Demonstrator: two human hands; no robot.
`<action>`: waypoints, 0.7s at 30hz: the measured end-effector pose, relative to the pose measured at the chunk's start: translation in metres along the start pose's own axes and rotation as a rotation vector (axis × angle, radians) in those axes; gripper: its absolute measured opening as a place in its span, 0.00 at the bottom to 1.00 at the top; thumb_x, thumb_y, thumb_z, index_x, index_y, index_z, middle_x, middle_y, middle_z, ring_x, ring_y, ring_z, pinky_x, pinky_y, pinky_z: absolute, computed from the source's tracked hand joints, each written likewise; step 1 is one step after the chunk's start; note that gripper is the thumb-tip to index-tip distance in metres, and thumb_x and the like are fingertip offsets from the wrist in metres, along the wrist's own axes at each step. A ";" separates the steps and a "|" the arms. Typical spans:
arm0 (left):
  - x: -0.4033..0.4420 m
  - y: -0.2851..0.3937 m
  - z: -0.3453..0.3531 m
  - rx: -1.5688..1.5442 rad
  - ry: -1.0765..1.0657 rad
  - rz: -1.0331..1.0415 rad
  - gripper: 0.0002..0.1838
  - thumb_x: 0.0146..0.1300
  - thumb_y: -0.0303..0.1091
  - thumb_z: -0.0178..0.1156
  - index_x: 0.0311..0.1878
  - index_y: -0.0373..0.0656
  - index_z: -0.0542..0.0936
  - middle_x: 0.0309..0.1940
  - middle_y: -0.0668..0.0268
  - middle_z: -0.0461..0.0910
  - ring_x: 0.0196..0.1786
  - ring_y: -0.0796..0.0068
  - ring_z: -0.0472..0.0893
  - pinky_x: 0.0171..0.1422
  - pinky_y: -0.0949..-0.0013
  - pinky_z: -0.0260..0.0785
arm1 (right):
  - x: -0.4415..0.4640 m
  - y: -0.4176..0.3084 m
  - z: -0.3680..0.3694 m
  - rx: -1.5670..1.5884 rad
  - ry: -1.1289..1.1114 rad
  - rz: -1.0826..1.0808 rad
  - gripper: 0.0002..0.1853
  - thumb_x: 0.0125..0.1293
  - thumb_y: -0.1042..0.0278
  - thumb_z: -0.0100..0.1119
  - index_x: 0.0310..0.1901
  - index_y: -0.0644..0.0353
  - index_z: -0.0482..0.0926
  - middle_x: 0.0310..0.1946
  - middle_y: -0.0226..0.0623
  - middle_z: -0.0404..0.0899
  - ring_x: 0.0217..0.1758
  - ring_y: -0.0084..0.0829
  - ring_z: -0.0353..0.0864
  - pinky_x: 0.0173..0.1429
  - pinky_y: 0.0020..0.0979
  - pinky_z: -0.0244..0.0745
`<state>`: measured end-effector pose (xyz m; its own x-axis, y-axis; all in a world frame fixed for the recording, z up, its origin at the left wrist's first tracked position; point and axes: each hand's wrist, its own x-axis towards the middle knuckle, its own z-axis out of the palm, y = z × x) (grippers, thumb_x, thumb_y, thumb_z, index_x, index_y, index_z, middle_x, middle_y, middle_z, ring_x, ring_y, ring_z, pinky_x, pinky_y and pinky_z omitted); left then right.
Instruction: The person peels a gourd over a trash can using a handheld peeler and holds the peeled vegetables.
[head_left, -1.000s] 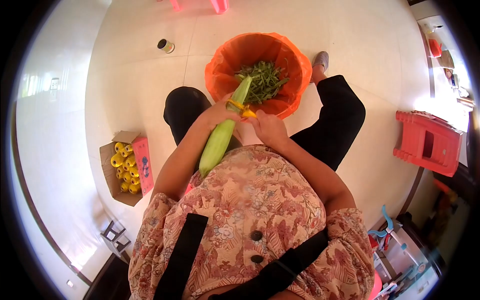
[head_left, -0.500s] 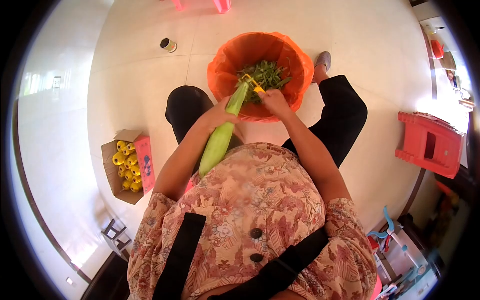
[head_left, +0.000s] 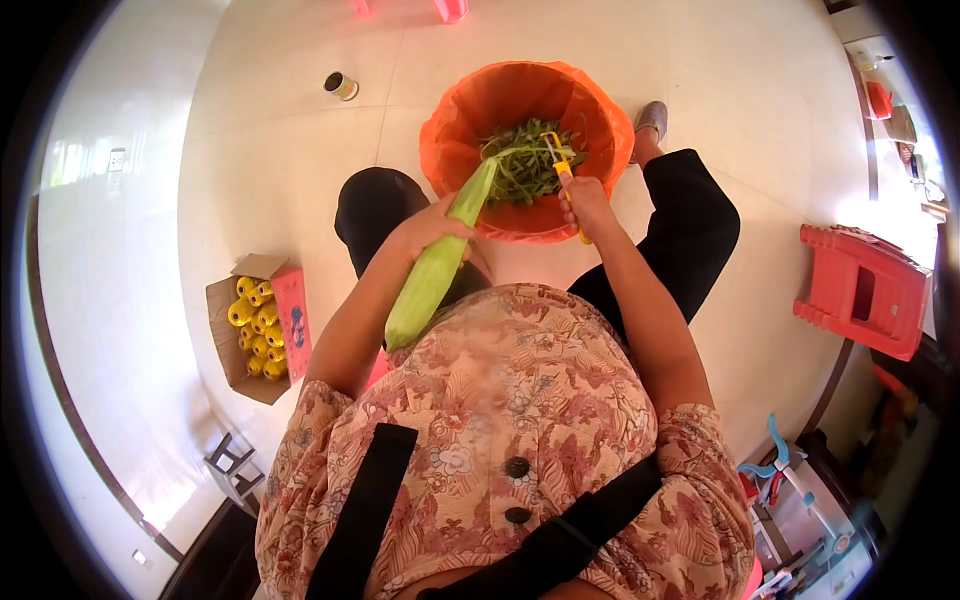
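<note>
A long pale-green vegetable (head_left: 430,275) slants from my lap up to the rim of an orange-lined bin (head_left: 450,130). Its thick end lies against my shirt, and the narrow tip points over the bin. My left hand (head_left: 437,228) is wrapped round its upper half. My right hand (head_left: 586,203) grips the yellow handle of a peeler (head_left: 563,172), whose head is over the bin, to the right of the vegetable's tip. A thin green strip stretches from the tip towards the peeler head. Dark green leafy scraps (head_left: 525,180) lie inside the bin.
An open carton (head_left: 225,340) of several yellow packages stands on the floor at left. A small can (head_left: 341,86) is beyond my left knee. A red plastic stool (head_left: 860,290) is at right; a dark small stool (head_left: 232,470) is at lower left.
My right hand and the peeler have moved right, away from the vegetable's tip, drawing out the green strip. The vegetable's thick end has shifted slightly left.
</note>
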<state>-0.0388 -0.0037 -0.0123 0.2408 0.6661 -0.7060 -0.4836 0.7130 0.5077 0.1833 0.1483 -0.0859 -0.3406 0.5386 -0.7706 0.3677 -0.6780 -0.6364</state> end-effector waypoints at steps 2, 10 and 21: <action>0.005 0.000 -0.002 -0.031 -0.024 0.004 0.38 0.50 0.21 0.60 0.65 0.49 0.58 0.32 0.57 0.74 0.25 0.64 0.79 0.26 0.64 0.76 | -0.015 0.004 0.007 -0.210 0.007 -0.197 0.20 0.66 0.53 0.53 0.25 0.62 0.68 0.14 0.38 0.67 0.14 0.34 0.67 0.19 0.38 0.63; 0.024 0.006 -0.001 -0.056 -0.039 0.046 0.38 0.47 0.20 0.61 0.64 0.47 0.59 0.33 0.57 0.74 0.24 0.64 0.78 0.27 0.64 0.76 | -0.080 0.018 0.052 -0.839 0.088 -0.791 0.17 0.64 0.55 0.52 0.28 0.63 0.70 0.19 0.52 0.75 0.26 0.53 0.76 0.29 0.48 0.70; 0.000 0.002 0.013 0.019 -0.062 0.033 0.44 0.45 0.22 0.61 0.68 0.50 0.55 0.34 0.57 0.74 0.23 0.65 0.78 0.25 0.65 0.74 | -0.017 0.021 0.047 -0.923 0.319 -0.719 0.18 0.63 0.52 0.52 0.30 0.61 0.75 0.22 0.50 0.78 0.29 0.50 0.80 0.34 0.47 0.75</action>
<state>-0.0288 0.0007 -0.0051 0.2766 0.7013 -0.6571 -0.4762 0.6939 0.5401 0.1560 0.1017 -0.0844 -0.5398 0.8328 -0.1224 0.7049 0.3678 -0.6065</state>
